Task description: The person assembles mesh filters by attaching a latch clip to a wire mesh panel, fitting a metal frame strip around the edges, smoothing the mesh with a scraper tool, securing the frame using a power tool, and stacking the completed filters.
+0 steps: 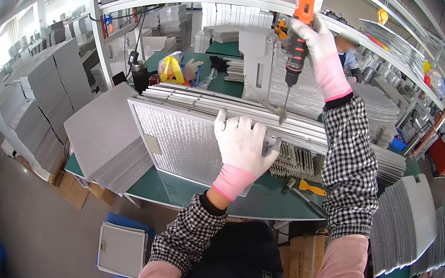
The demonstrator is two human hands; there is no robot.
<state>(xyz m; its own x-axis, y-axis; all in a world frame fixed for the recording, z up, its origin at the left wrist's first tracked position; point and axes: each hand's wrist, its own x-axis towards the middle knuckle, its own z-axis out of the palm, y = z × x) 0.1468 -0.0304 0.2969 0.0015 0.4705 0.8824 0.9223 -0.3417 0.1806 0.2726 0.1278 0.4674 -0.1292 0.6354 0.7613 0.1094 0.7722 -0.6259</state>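
My right hand (317, 38), in a white glove with a pink cuff, is closed around an orange and black power drill (297, 53). The drill hangs upright, its long thin bit pointing down at the far edge of the work. A small blurred round piece shows at the bit's lower end; I cannot tell what it is. My left hand (241, 144), gloved alike, grips the top edge of a silver mesh panel (182, 139) in a thin metal frame. The panel leans tilted on the green table (158, 190), in front of stacked metal strips (205, 101).
Right of the panel lie many small metal parts (293, 161), a yellow-handled scraper (312, 188) and a hammer (305, 199). Grey sheets (107, 128) stand at the left, more mesh sheets (404, 221) at the right. A shelf (242, 0) crosses above. A person (349, 57) is behind.
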